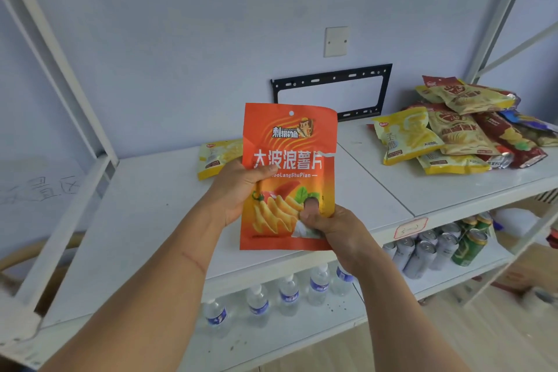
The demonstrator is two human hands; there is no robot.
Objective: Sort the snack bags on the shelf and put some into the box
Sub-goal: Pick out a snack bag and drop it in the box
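Note:
An orange chip bag (294, 142) with white lettering is held upright in front of me, above the white shelf (145, 208). My left hand (238, 190) grips its left edge, thumb across the front. My right hand (332, 228) pinches its lower right corner. Behind the orange bag, a single yellow snack bag (216, 160) lies flat on the shelf. A pile of yellow and red snack bags (462, 127) lies heaped on the shelf's right section. No box is in view.
White shelf posts (60, 75) rise at left and right. On the lower shelf stand water bottles (288, 296) and several drink cans (431, 251). A black wall bracket (332, 81) and a white switch plate (336, 41) are on the wall behind.

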